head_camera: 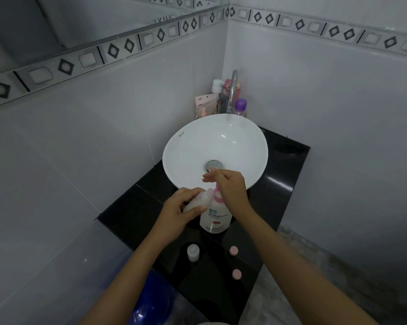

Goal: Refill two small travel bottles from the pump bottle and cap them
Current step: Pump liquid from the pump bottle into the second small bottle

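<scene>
From the head camera, a glossy black counter [279, 174] fills the corner of a room walled in pale tiles, with a band of diamond-patterned border tiles [113, 49] running high along both walls. Beyond the hands sits a white vessel basin [188, 146] on the counter; behind it rises a chrome tap [233, 90] among a cluster of toiletries, including a purple-capped bottle [241, 106].

The left hand [181, 212] is wrapped around a small clear travel bottle [199, 201], tilted, its mouth up against the pink spout of the pump bottle [216, 216]. The right hand [230, 186] rests on top of the pump head [217, 194], fingers loosely curled over it. The pump bottle stands on the counter between the two hands, just in front of the basin.

Nearer than the hands, a second travel bottle [193, 252] stands upright and uncapped below the left wrist. Two pink caps [233, 250] lie apart from it on the counter, under the right forearm. A blue object [150, 306] shows below the counter edge, beside the left forearm.
</scene>
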`<state>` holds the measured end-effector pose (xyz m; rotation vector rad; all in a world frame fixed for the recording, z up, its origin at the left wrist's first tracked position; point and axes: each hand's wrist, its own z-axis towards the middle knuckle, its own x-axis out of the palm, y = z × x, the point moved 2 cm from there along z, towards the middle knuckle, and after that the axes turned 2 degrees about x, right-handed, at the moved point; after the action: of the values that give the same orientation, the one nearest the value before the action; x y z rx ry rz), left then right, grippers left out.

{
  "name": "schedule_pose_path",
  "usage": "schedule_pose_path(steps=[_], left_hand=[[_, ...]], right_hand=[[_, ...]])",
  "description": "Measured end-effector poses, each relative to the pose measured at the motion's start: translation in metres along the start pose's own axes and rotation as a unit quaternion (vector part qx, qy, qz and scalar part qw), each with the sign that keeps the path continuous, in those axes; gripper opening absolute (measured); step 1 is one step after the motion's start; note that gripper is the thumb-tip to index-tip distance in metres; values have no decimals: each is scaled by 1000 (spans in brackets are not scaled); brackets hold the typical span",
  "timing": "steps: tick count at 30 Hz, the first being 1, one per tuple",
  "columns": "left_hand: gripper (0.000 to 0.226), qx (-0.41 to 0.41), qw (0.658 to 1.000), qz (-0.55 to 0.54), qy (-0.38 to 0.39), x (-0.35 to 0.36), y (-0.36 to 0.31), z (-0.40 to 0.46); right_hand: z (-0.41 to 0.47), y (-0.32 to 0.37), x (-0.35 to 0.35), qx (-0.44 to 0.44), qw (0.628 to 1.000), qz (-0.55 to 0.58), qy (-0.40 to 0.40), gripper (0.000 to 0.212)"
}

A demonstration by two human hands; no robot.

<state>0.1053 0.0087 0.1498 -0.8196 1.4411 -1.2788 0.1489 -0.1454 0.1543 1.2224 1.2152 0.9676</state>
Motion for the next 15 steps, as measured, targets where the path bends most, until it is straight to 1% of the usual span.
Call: schedule_pose_path(steps=[9, 15], left_hand=[[35, -2, 1000, 1, -8, -2, -3, -9], [37, -10, 999, 11, -28, -9, 1, -16]], right_hand=[[2, -2, 0, 1, 1000, 2, 0, 32], [-1, 2, -1, 2, 1000, 4, 1, 30]])
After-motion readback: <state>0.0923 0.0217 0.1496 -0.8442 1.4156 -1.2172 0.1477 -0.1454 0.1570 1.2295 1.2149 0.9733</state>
